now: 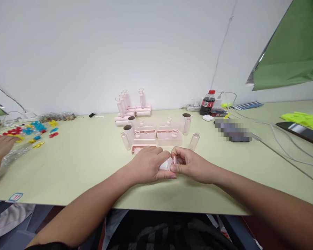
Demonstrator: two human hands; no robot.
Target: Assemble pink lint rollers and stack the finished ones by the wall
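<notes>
just a white tube (165, 165) between left hand (146, 165) and right hand (191, 164)

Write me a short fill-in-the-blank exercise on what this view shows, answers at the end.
The left hand and the ____ hand meet at a small white cylinder.
The dark drink bottle has a ____ cap.
The large sheet hanging at the upper right is ____.
Another person's hand is near the colourful pieces at the table's far ____ side.

Missing words: right; red; green; left.
</notes>
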